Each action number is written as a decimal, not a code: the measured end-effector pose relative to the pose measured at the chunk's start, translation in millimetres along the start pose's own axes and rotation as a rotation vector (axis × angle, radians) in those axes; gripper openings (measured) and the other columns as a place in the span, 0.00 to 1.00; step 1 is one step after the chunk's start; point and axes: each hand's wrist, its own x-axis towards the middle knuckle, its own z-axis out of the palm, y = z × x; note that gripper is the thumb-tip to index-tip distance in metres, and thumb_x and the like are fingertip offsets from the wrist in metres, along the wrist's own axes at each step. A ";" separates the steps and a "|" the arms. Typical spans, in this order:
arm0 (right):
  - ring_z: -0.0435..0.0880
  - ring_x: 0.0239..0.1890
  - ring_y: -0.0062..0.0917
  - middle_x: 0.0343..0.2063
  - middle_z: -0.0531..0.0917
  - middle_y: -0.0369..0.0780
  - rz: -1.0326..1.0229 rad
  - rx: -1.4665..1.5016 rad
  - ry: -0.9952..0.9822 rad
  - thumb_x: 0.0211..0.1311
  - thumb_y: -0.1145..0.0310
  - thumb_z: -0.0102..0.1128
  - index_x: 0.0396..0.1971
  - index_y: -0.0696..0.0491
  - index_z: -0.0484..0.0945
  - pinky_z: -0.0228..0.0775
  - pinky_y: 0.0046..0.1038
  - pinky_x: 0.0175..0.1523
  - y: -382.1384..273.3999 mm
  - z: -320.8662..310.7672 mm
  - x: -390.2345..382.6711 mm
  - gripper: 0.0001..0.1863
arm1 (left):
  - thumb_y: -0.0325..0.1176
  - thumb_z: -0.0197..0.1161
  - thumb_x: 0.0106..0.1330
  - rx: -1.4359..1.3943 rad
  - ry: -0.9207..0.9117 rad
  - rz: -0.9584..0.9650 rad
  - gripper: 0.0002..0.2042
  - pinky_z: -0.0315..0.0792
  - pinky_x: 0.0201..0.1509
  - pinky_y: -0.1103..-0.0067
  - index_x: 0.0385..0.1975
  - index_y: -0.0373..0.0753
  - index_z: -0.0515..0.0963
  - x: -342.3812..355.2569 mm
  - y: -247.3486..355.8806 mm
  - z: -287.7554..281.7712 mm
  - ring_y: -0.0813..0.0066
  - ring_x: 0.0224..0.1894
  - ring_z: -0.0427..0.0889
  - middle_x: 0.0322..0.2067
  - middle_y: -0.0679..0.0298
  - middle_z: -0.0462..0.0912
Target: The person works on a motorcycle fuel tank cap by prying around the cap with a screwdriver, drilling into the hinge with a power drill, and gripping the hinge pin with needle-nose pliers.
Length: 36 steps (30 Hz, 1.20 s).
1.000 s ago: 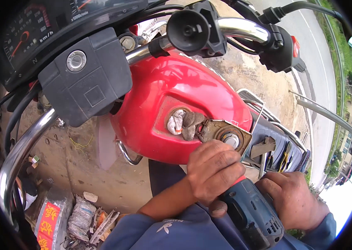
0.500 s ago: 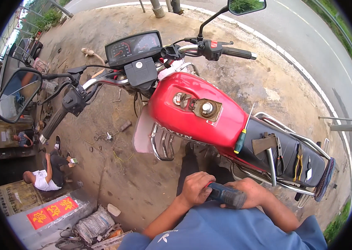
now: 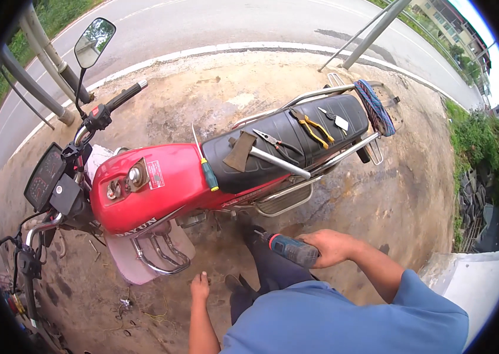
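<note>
Near the seat (image 3: 307,140), my right hand (image 3: 327,248) clasps the likely heavy drill (image 3: 292,249), best handle-held; left hand (image 3: 200,285) half-open, empty.

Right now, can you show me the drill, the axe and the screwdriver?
Drill (image 3: 294,249), head view: its blue body.
Axe (image 3: 240,152), head view: its brown blade.
Screwdriver (image 3: 208,174), head view: its green handle.

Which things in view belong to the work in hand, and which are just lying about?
Likely job things:
power drill in right hand
red fuel tank
screwdriver, hatchet, long-nosed pliers, yellow-handled pliers

Apparently just lying about:
striped bundle behind the seat
small metal part on the ground
</note>
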 end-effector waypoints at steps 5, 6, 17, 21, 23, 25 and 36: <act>0.84 0.50 0.50 0.44 0.85 0.56 0.457 0.047 0.069 0.52 0.54 0.67 0.49 0.59 0.77 0.76 0.43 0.55 114.1 147.0 -48.4 0.29 | 0.41 0.54 0.78 -0.127 -0.210 -0.439 0.16 0.76 0.28 0.72 0.38 0.32 0.79 -81.7 -167.1 -9.8 0.67 0.24 0.83 0.25 0.57 0.84; 0.84 0.50 0.50 0.43 0.85 0.56 0.438 0.080 0.172 0.54 0.53 0.67 0.49 0.60 0.78 0.76 0.43 0.55 149.4 194.0 -47.3 0.29 | 0.41 0.54 0.78 -0.097 -0.218 -0.473 0.16 0.76 0.28 0.72 0.38 0.32 0.79 -108.2 -197.5 -21.1 0.67 0.24 0.83 0.25 0.57 0.84; 0.81 0.60 0.48 0.53 0.83 0.59 1.240 0.306 0.064 0.60 0.49 0.63 0.58 0.62 0.78 0.72 0.43 0.64 498.4 607.6 108.7 0.35 | 0.43 0.58 0.75 0.193 -0.163 -0.440 0.17 0.80 0.33 0.73 0.37 0.31 0.81 -214.5 -368.0 -88.6 0.70 0.27 0.87 0.25 0.57 0.86; 0.79 0.62 0.51 0.57 0.81 0.59 1.278 0.256 0.171 0.62 0.54 0.63 0.70 0.61 0.64 0.71 0.45 0.66 590.3 684.5 155.5 0.40 | 0.43 0.55 0.79 0.045 -0.136 -0.485 0.18 0.78 0.35 0.75 0.39 0.30 0.81 -111.5 -354.7 -34.3 0.72 0.28 0.84 0.26 0.58 0.86; 0.79 0.61 0.52 0.57 0.80 0.59 1.215 0.181 0.271 0.63 0.56 0.63 0.72 0.60 0.60 0.71 0.45 0.66 608.4 719.4 164.8 0.42 | 0.45 0.54 0.81 -0.118 -0.112 -0.469 0.20 0.78 0.39 0.76 0.41 0.30 0.80 -79.9 -356.6 -11.7 0.73 0.30 0.83 0.29 0.59 0.86; 0.78 0.62 0.52 0.60 0.78 0.59 1.146 0.199 0.164 0.63 0.61 0.63 0.75 0.58 0.55 0.71 0.44 0.66 596.4 728.6 179.6 0.43 | 0.45 0.54 0.81 -0.071 -0.115 -0.463 0.20 0.79 0.41 0.75 0.43 0.30 0.80 -74.4 -330.8 -5.6 0.73 0.31 0.84 0.29 0.58 0.86; 0.84 0.52 0.44 0.51 0.84 0.49 0.511 0.122 0.628 0.63 0.66 0.63 0.64 0.54 0.72 0.78 0.41 0.57 311.5 413.4 85.6 0.28 | 0.52 0.53 0.78 0.595 -0.172 0.123 0.22 0.71 0.24 0.71 0.56 0.38 0.74 -178.4 -374.1 -88.8 0.73 0.22 0.77 0.18 0.64 0.79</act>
